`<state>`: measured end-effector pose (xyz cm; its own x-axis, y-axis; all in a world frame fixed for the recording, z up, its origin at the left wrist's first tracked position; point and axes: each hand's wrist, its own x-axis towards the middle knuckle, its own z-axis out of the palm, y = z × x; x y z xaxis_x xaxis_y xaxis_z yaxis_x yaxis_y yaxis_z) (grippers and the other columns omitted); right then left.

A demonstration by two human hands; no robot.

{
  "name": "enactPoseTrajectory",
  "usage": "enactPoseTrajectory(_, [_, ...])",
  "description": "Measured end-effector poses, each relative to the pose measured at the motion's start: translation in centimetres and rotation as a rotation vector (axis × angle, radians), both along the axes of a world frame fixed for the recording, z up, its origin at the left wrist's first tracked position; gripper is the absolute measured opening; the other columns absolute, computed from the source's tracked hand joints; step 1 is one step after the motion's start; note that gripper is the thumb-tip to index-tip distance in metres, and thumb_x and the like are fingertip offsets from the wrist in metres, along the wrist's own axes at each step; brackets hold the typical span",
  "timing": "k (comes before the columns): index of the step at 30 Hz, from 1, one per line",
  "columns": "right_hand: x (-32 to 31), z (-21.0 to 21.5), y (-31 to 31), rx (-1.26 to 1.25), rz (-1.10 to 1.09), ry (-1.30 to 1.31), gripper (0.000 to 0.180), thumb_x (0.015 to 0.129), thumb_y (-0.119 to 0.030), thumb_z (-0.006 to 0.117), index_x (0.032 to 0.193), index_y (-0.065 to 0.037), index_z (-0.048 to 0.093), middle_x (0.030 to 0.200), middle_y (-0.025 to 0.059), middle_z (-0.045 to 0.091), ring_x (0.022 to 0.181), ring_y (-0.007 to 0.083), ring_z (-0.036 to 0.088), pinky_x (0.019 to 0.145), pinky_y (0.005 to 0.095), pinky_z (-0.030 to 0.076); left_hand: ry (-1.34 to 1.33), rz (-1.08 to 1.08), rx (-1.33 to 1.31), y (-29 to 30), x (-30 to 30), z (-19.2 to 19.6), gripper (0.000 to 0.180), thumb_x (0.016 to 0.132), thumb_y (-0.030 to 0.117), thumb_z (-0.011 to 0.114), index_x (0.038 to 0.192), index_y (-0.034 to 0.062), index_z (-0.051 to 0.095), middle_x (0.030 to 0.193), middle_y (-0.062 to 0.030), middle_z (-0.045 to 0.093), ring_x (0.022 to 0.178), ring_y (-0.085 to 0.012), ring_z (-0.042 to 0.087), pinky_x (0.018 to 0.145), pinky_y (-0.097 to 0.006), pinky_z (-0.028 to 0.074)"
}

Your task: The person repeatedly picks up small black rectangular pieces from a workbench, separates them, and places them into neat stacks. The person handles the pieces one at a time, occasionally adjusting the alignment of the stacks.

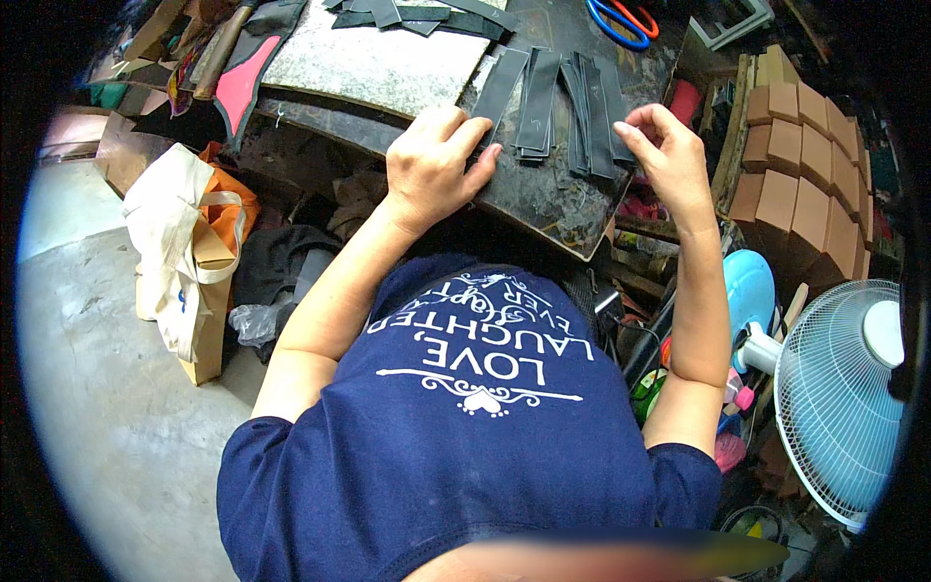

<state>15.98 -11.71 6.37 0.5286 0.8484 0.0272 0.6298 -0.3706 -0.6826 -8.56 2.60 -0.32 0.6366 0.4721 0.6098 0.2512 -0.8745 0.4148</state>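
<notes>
Flat black strips lie in loose, overlapping groups on the dark worktable, most of them pointing away from me. My left hand is at the near end of the leftmost strip, its fingers curled and its thumb and forefinger closed about that end. Beside the right-hand group of strips, my right hand is raised with thumb and forefinger brought together near the outermost strip's edge. Whatever may be between those fingertips is too small to make out.
A pale, worn board lies on the worktable, with more black pieces at its far side. Blue-handled scissors lie at the back. Stacked brown blocks and a fan stand right; a white bag sits left.
</notes>
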Motion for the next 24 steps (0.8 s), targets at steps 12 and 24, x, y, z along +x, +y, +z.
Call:
enactPoseTrajectory(12, [-3.2, -0.3, -2.7, -0.198, -0.036, -0.055, 0.033, 0.085, -0.03, 0.08, 0.08, -0.003, 0.062, 0.064, 0.0033, 0.059, 0.06, 0.0106, 0.055, 0.057, 0.0291, 0.044, -0.077, -0.035, 0.067, 0.5, 0.2, -0.5, 0.022, 0.078, 0.021, 0.077, 0.095, 0.0096, 0.069, 0.083, -0.0068, 0.06, 0.076, -0.0261, 0.062, 0.067, -0.035, 0.052])
enactPoseTrajectory(24, [-4.4, 5.0, -4.1, 0.45, 0.183, 0.193, 0.016, 0.085, 0.007, 0.066, 0.088, -0.002, 0.054, 0.099, 0.0097, 0.07, 0.073, 0.0065, 0.053, 0.068, 0.0218, 0.046, -0.388, -0.07, -0.27, -0.1, -1.0, 2.8, 0.026, 0.08, 0.002, 0.072, 0.106, 0.0054, 0.067, 0.098, -0.0109, 0.063, 0.083, -0.0239, 0.059, 0.074, -0.035, 0.05])
